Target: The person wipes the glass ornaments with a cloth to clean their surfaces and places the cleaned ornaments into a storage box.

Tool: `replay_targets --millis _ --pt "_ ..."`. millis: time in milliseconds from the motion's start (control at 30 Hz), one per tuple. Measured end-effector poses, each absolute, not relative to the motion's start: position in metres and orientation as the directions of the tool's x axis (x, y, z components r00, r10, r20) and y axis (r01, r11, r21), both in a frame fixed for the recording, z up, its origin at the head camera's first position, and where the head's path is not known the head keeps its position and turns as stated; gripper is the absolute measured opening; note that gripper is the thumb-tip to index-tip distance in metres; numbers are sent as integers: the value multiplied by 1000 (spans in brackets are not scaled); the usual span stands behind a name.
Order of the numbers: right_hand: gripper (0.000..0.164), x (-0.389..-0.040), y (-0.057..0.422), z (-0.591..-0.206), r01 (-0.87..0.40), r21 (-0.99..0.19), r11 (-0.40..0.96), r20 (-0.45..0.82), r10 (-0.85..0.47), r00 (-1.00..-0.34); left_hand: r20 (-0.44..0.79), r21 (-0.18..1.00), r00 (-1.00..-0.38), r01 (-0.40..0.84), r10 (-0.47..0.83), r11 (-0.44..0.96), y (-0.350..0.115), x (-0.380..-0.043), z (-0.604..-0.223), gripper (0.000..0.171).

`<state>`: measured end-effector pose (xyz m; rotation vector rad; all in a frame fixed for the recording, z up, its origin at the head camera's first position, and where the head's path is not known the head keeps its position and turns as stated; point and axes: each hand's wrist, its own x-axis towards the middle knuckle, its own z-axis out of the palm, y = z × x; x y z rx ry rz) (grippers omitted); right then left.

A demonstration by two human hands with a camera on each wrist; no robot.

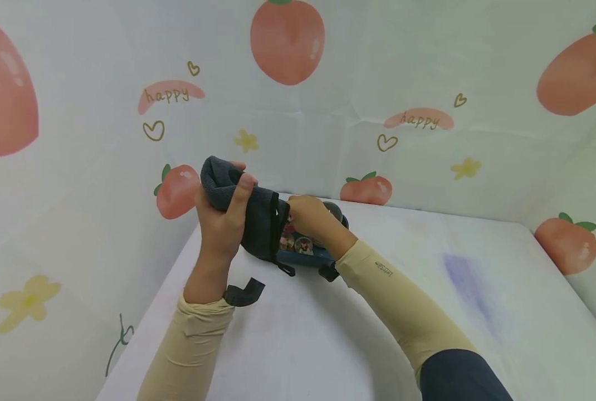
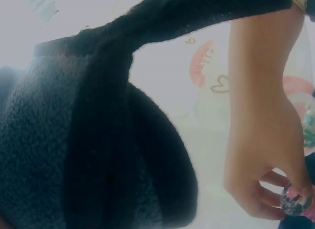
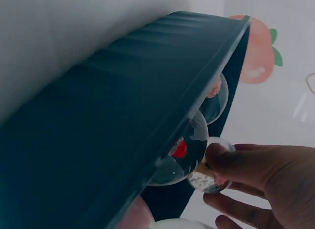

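Observation:
My left hand (image 1: pixel 218 228) holds up a dark grey fleecy pouch (image 1: pixel 260 228) with a black edge and a hanging cord, thumb on its near side. The pouch fills much of the left wrist view. To its right, my right hand (image 1: pixel 310 217) reaches over a blue basket (image 1: pixel 305 258). Thumb and fingers pinch a small clear ball (image 3: pixel 206 182) with white and pink bits inside, above the basket's rim. Several more clear balls (image 1: pixel 304 245) with little figures sit in the basket. The pouch hides the basket's left end.
A white table (image 1: pixel 298 334) stretches around the basket, with a purple-blue smear (image 1: pixel 465 284) at the right. Behind it hangs a white backdrop (image 1: pixel 318 139) printed with fruit, hearts and flowers. A black strap (image 1: pixel 245 292) sticks out from the left wrist.

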<state>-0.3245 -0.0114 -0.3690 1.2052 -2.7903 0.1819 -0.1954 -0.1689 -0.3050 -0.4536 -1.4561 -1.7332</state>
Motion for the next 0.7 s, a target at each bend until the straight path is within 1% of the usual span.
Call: replay_targets --millis 100,133,200,333,467,533,700 --pt "14 -327 -16 -371 -697 -52 715 74 -693 -717 709 650 -611 760 -352 -8 -168 -195 -306 27" --pt "13 -328 -18 -372 -685 -43 728 50 -683 -729 711 649 -608 761 -353 -4 -168 -195 -306 31" --pt "9 -331 -21 -373 -666 -25 746 9 -666 -746 713 647 -606 763 -353 -1 -168 -196 -306 31" --pt "5 -335 -24 -375 -650 20 759 -34 -650 -759 717 647 -605 762 -345 8 -168 -197 -305 34" --pt "7 -338 -26 -378 -648 47 760 -51 -646 -762 712 658 -615 753 -338 16 -168 -197 -304 32" --pt "10 -339 -28 -380 -646 45 762 -59 -644 -763 708 664 -619 747 -340 21 -169 -197 -304 29" --pt "13 -345 -30 -386 -639 33 769 -85 -635 -768 693 683 -630 729 -349 39 -168 -196 -305 30"
